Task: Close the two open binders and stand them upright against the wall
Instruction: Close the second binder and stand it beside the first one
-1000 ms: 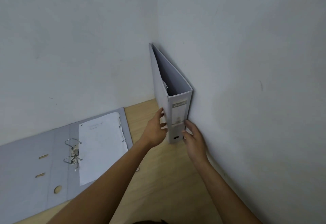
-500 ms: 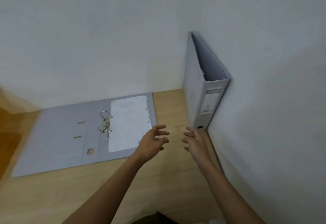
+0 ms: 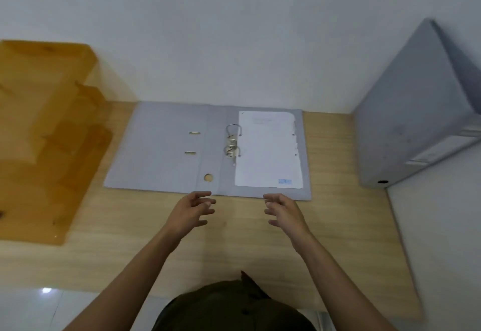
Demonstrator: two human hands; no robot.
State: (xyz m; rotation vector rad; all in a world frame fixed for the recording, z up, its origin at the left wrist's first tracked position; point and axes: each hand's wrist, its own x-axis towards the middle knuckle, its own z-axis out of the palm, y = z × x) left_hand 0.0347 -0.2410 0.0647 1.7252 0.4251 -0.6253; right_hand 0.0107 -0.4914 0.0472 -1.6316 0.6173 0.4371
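- Lying open and flat on the light wooden desk [image 3: 338, 226], the grey cardboard lever-arch binder [image 3: 166, 148] sits at the frame's centre, just above both hands, its long axis running left to right.
- The left hand [image 3: 191, 212] and right hand [image 3: 282, 212] hover at its lower edge with fingers spread, holding nothing; both look equally near.
- Its metal rings [image 3: 232, 143] hold a white sheet [image 3: 269, 151] on the right half.
- The closed grey binder [image 3: 406, 112] stands at the right wall.
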